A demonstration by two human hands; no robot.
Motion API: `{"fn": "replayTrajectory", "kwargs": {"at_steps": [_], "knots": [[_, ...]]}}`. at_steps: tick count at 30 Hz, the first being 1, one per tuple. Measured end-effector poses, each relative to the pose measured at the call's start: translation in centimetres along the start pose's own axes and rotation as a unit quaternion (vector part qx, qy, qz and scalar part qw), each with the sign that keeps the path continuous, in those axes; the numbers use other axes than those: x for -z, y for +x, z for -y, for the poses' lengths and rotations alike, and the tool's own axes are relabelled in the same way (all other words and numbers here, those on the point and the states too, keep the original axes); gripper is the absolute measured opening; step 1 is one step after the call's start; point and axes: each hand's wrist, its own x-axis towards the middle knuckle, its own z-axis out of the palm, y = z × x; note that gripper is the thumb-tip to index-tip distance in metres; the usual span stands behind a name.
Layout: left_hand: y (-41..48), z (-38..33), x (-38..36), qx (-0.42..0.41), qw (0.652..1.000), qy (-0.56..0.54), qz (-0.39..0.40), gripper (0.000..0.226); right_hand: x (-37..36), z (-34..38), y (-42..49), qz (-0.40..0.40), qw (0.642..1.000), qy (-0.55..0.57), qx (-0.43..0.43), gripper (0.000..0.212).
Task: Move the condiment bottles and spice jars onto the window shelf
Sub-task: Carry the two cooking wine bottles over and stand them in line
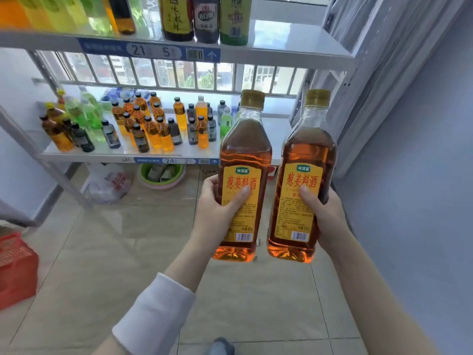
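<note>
Two tall amber bottles with gold caps and yellow labels are held upright, side by side, in front of the shelf unit. My left hand (217,206) grips the left bottle (243,149) around its label. My right hand (322,208) grips the right bottle (307,149) the same way. Behind them runs the white lower shelf (276,129) by the barred window, crowded on its left and middle with several small orange, green and dark bottles (143,124). The upper shelf (281,37) carries larger bottles (204,19) at its left and middle.
A red plastic crate (15,267) stands on the tiled floor at the left. Under the lower shelf sit a white plastic bag (107,183) and a green basin (161,175). A grey-blue wall (409,175) closes the right side.
</note>
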Motion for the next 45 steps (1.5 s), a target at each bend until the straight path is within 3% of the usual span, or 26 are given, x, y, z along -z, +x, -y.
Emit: {"fn": "replayTrajectory", "kwargs": {"at_steps": [7, 12, 18, 22, 26, 33, 43, 45], "knots": [[10.5, -0.3, -2.7, 0.007, 0.999, -0.032, 0.001, 0.071, 1.7, 1.3, 9.7, -0.027, 1.0, -0.003, 0.001, 0.045], [16.6, -1.4, -6.2, -0.008, 0.999, -0.036, 0.001, 0.074, 3.7, 3.1, 16.2, -0.03, 0.999, 0.007, 0.009, 0.074], [22.5, -3.1, -8.1, -0.019, 0.999, -0.026, 0.007, 0.067, 4.7, 5.6, 22.8, -0.026, 0.999, -0.001, 0.02, 0.068], [26.0, -3.7, -8.2, -0.018, 1.0, -0.024, 0.006, 0.064, 4.1, 6.5, 26.0, -0.019, 0.999, -0.007, 0.026, 0.083], [29.2, -3.3, -7.2, -0.013, 1.0, -0.02, 0.007, 0.069, 2.7, 6.4, 29.1, -0.026, 1.0, 0.001, 0.015, 0.068], [36.1, -4.9, -5.2, -0.016, 1.0, -0.011, 0.02, 0.07, -1.0, 8.5, 35.4, -0.034, 0.999, -0.002, 0.027, 0.064], [41.2, -7.2, -5.6, -0.025, 0.999, -0.002, 0.026, 0.058, -2.6, 10.8, 40.1, -0.036, 0.999, -0.011, 0.036, 0.075], [41.8, -7.4, -6.2, -0.025, 0.999, 0.002, 0.023, 0.066, -2.2, 11.2, 40.8, -0.036, 0.998, -0.009, 0.041, 0.073]]}}
